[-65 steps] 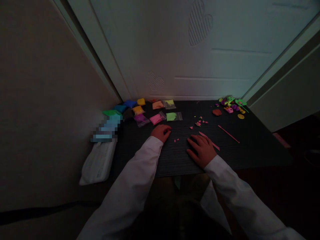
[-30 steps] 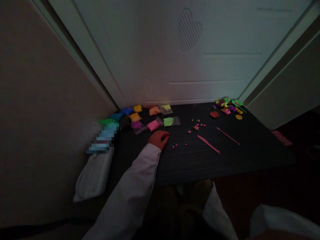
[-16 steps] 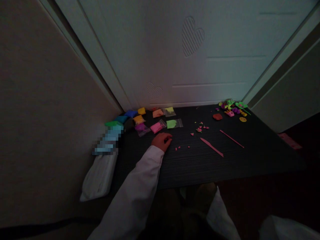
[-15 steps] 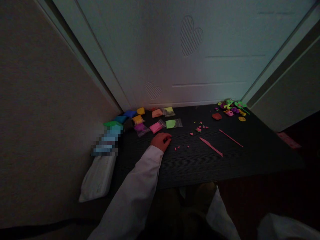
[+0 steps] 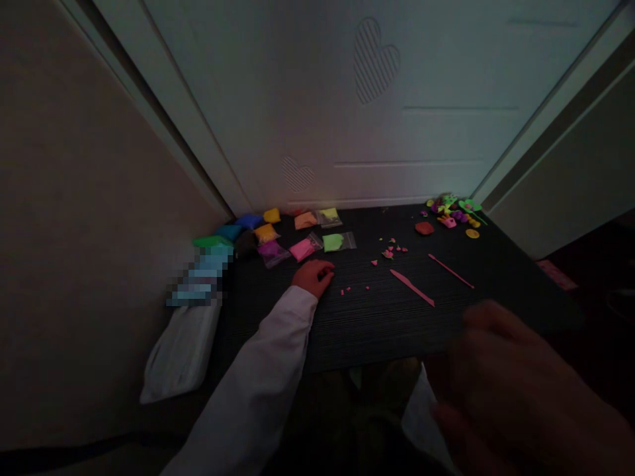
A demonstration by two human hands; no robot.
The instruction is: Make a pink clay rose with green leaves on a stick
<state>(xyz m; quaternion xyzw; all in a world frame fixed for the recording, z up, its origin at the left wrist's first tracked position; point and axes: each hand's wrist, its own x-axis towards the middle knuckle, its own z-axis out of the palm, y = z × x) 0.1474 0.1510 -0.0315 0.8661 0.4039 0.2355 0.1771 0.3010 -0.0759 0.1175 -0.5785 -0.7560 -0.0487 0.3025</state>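
Observation:
My left hand point(image 5: 313, 277) rests on the dark table, its fingers loosely curled and thumb near the forefinger; nothing shows in it. It lies just in front of a pink packet point(image 5: 305, 248) and a light green packet point(image 5: 333, 242). Tiny pink bits point(image 5: 348, 289) lie to its right. My right hand point(image 5: 506, 370) looms blurred close to the camera, over the table's front right edge. Its fingers seem bent, but blur hides whether they hold anything. Beyond it lie a pink knife-shaped modelling tool point(image 5: 411, 287) and a thin pink stick tool point(image 5: 450, 271).
Several coloured packets point(image 5: 251, 221) line the table's back left. A white bag point(image 5: 181, 350) sits at the left edge. Small pink and green pieces point(image 5: 388, 254) lie mid-table. A reddish lump point(image 5: 424, 228) and colourful small figures point(image 5: 449, 208) stand back right. A white door point(image 5: 317, 99) closes off the back.
My right hand lay spread on the table by the knife-shaped tool, then left view at the lower right; now it is back, raised near the camera. My left hand has stayed in place.

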